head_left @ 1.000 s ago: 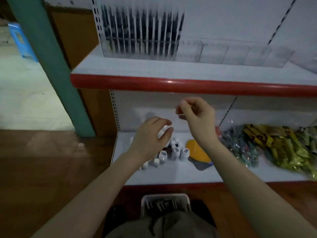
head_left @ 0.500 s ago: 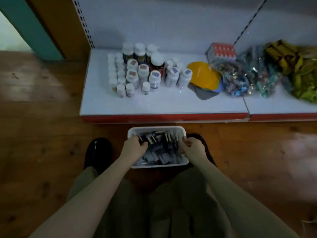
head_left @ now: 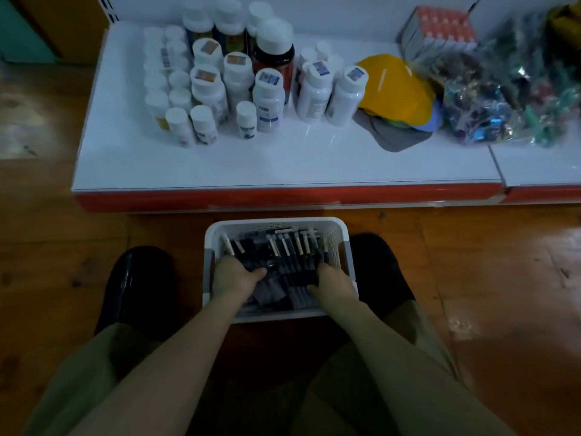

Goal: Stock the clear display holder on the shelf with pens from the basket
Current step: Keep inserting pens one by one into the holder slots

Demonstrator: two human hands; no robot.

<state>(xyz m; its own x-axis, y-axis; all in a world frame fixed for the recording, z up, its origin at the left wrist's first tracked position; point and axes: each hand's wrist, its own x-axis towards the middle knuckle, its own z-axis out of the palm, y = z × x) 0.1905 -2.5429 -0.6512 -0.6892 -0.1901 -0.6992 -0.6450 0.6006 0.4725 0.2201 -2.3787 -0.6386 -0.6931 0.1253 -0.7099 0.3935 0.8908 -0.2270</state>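
Down in the white basket point(head_left: 251, 222), both hands are sunk among the pens point(head_left: 287, 250). The left hand point(head_left: 234, 278) comes in over the near rim with its back turned up. Its thumb lies stretched toward the other hand, and its fingers are bent down out of sight in the pile. The right hand point(head_left: 334, 283) mirrors it close to the basket's right wall, knuckles up, fingers curled into the dark barrels, thumb pointing inward. For either grip the fingers are bent and touching pens, but I cannot tell whether they have closed on any. Both forearms run back toward the camera, side by side.

Between the two grips and beyond them the pens lie heaped. They are dark bodies with pale bands, most lying lengthwise away from the hands, and they fill the basket.

The basket sits on the wooden floor point(head_left: 56, 247). A black shoe point(head_left: 138, 287) stands just outside the left grip. Beyond both grips runs a white shelf point(head_left: 283, 165) carrying white-capped bottles point(head_left: 267, 92).
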